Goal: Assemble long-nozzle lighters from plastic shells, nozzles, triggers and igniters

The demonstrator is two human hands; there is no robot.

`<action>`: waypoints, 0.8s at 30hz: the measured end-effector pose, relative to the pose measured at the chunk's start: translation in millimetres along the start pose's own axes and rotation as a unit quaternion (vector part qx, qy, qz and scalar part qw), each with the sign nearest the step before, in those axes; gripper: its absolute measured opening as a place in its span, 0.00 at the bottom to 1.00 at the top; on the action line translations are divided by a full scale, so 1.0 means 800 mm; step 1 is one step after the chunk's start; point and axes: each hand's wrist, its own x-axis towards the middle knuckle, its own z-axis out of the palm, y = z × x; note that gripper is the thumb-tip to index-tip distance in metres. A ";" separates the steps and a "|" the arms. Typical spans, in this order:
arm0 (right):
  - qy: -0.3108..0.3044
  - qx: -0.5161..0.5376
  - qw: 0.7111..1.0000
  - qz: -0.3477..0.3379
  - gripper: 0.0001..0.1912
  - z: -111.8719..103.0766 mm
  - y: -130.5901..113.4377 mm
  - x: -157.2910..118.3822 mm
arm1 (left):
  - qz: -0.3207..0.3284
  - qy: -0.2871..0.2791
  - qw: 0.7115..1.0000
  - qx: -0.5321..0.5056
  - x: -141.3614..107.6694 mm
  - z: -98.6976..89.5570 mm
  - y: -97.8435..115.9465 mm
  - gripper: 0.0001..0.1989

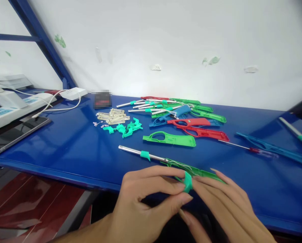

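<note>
A small teal plastic trigger (187, 182) is pinched between the thumb and fingers of my left hand (151, 202). Against its other side press the fingertips of my right hand (221, 195), the right thumb bent below. Just behind the hands lies a green lighter handle half (206, 173), partly hidden by my fingers. From it a silver lighter tube (130, 150) with a teal collar (145, 155) reaches left, thin wires trailing at its right end. A pile of more teal triggers (124, 129) sits farther back on the blue table (90, 155).
Beyond lie a light green handle half (171, 139), red handle halves (206, 132), several silver tubes (146, 110) and pale clear parts (113, 116). A screwdriver (257, 151) and blue handle half (274, 148) are at right. A phone (17, 133) and power strip (19, 109) occupy the left.
</note>
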 end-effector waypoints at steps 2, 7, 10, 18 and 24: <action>-0.012 0.007 1.000 -0.015 0.16 -0.002 0.005 -0.001 | 0.004 -0.013 1.000 0.002 0.001 -0.002 0.000 0.10; -0.029 0.042 0.999 -0.018 0.22 -0.005 0.016 -0.002 | -0.022 -0.049 0.998 0.009 0.005 -0.004 0.004 0.12; -0.029 0.052 0.998 -0.004 0.23 -0.006 0.018 0.001 | -0.055 -0.041 0.997 -0.046 0.007 -0.002 0.003 0.11; -0.033 0.075 0.995 0.059 0.13 -0.014 0.016 0.011 | 0.012 -0.091 0.996 0.007 0.022 -0.009 -0.008 0.13; -0.048 0.047 0.984 0.163 0.10 -0.021 0.027 0.009 | 0.145 -0.105 0.973 0.143 0.050 -0.019 -0.023 0.05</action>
